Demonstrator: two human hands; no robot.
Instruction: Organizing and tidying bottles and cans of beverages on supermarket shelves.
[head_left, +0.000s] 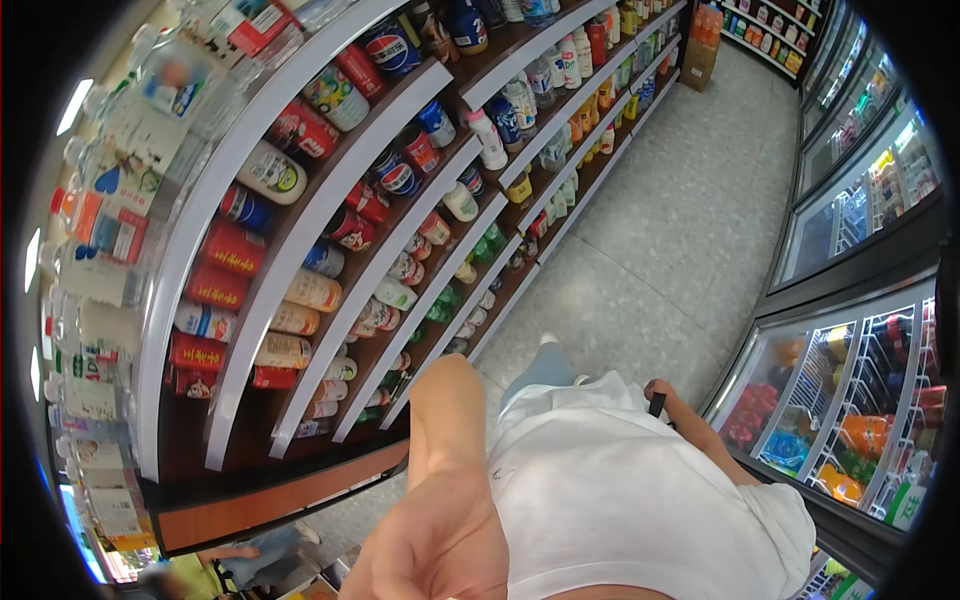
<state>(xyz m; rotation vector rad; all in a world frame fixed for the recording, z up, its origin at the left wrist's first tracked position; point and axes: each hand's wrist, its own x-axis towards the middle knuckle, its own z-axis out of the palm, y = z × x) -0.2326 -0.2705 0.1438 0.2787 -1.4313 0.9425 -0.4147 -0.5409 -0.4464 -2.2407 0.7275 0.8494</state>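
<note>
My left hand (442, 536) is raised close to the camera, palm side showing. Its curled fingers run out of the picture at the bottom edge, so whatever they touch is hidden. My right hand (658, 388) hangs beside my white shirt, its fingers curled on a small black object (657, 405) that I cannot identify. To my left stands a shelf unit of drinks, with red cans (217, 287), a white bottle with a pink cap (487, 139) and a blue Pepsi can (396, 174) on its tiers.
Glass-door drinks coolers (832, 397) line the right side. Between them and the shelves runs a grey tiled floor (637, 247). Large clear bottles (112, 262) stand on the top shelf. A cardboard box (699, 64) is at the aisle's far end. Another person (262, 559) is at the lower left.
</note>
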